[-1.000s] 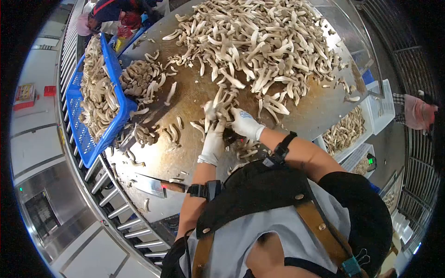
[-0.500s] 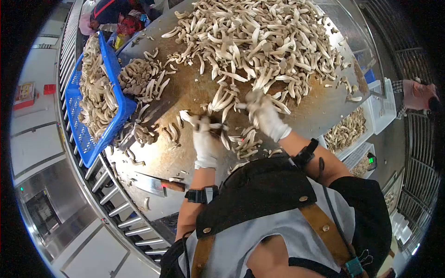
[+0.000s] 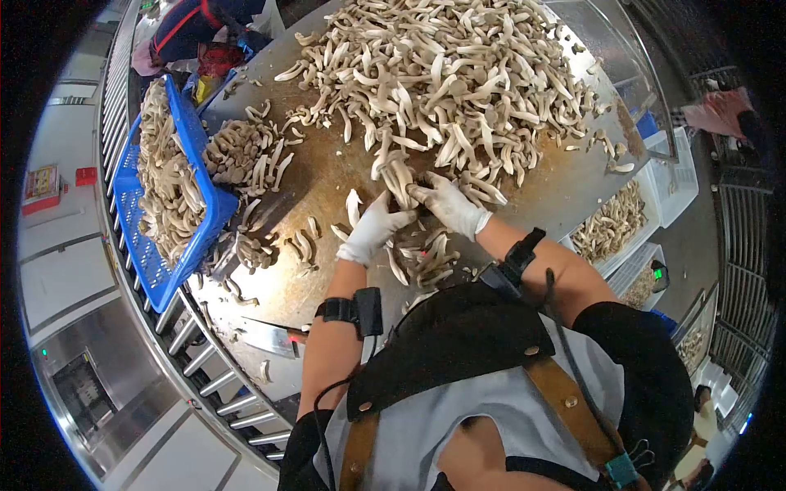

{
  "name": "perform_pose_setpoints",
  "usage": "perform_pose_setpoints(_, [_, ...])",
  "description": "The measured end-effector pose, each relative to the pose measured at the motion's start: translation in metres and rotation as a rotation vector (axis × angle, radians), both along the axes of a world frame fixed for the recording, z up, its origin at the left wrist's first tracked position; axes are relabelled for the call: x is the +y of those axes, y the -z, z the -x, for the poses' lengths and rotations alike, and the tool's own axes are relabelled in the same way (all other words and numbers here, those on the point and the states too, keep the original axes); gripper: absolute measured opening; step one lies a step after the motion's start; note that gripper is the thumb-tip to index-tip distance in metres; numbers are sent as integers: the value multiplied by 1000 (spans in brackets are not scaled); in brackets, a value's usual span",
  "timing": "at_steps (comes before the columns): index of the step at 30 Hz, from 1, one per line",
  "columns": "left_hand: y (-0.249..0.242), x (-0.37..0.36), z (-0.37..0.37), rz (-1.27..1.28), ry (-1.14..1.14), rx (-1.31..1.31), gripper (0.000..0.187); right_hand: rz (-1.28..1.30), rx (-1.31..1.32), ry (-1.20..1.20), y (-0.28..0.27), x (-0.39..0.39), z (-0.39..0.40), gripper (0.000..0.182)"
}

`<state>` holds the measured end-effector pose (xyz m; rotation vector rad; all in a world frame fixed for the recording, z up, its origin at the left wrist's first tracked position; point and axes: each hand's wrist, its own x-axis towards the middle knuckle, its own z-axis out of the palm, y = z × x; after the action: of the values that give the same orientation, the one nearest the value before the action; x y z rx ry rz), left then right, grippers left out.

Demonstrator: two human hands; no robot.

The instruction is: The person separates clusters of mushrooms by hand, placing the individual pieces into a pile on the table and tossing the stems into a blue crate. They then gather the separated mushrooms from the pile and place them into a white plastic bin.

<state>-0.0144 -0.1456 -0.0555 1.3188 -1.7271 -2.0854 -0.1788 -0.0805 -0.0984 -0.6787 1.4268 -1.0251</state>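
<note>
A cluster of pale-stemmed mushrooms (image 3: 398, 176) is held between my two gloved hands, in front of a large mushroom pile (image 3: 458, 74). My left hand (image 3: 379, 225) grips the cluster's lower left side. My right hand (image 3: 449, 204) closes on its right side, near the stem ends. Loose mushrooms (image 3: 434, 263) lie just below my hands on the metal table (image 3: 319, 184). A cleaver (image 3: 266, 337) rests near the table's lower left edge, its handle partly hidden by my left forearm.
A tilted blue basket (image 3: 214, 184) of mushrooms stands at the left, beside a smaller heap (image 3: 235, 151). A roller conveyor (image 3: 196, 352) runs along the left edge. White crates (image 3: 667, 184) stand at the right. Other people (image 3: 192, 33) are at the upper left and right edge.
My hands have come together around a mushroom cluster; they were apart and blurred before. My left hand has moved up and right, my right hand slightly left.
</note>
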Motion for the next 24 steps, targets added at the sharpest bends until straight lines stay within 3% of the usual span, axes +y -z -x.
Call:
perform_pose_setpoints(2, [9,12,-9,-319,-224,265,42,-12,192,-233,-60,-2,10,68])
perform_pose_setpoints(4, [10,20,-12,-365,-419,409,41,41,241,-426,-72,-4,10,75])
perform_pose_setpoints(6, [3,25,-10,-407,-609,557,40,75,346,-325,-57,3,-10,74])
perform_pose_setpoints(9, [14,38,-11,-97,-548,465,41,170,105,-164,-36,-2,-10,72])
perform_pose_setpoints(10, [23,42,-14,-1,-507,435,41,148,166,-230,-36,0,-9,70])
perform_pose_setpoints(13, [-9,45,-14,-233,-589,518,42,121,261,-399,-87,-5,3,57])
perform_pose_setpoints(14, [-21,47,-12,-306,-601,553,42,109,313,-366,-79,-3,2,55])
perform_pose_setpoints(16, [-26,51,-8,-244,-618,518,36,78,416,-306,-57,3,-4,50])
perform_pose_setpoints(17, [-16,52,-10,-209,-638,506,34,170,656,-370,-90,8,-6,51])
perform_pose_setpoints(20, [1,47,-24,-146,-657,466,28,211,258,-159,-97,2,-6,53])
perform_pose_setpoints(21, [20,45,-30,-132,-682,450,27,243,425,-60,-63,0,-7,34])
perform_pose_setpoints(23, [10,49,-26,-142,-689,542,21,223,83,-140,-35,1,-17,36])
perform_pose_setpoints(24, [-10,60,-15,-231,-656,497,22,138,23,-185,-67,4,-15,39])
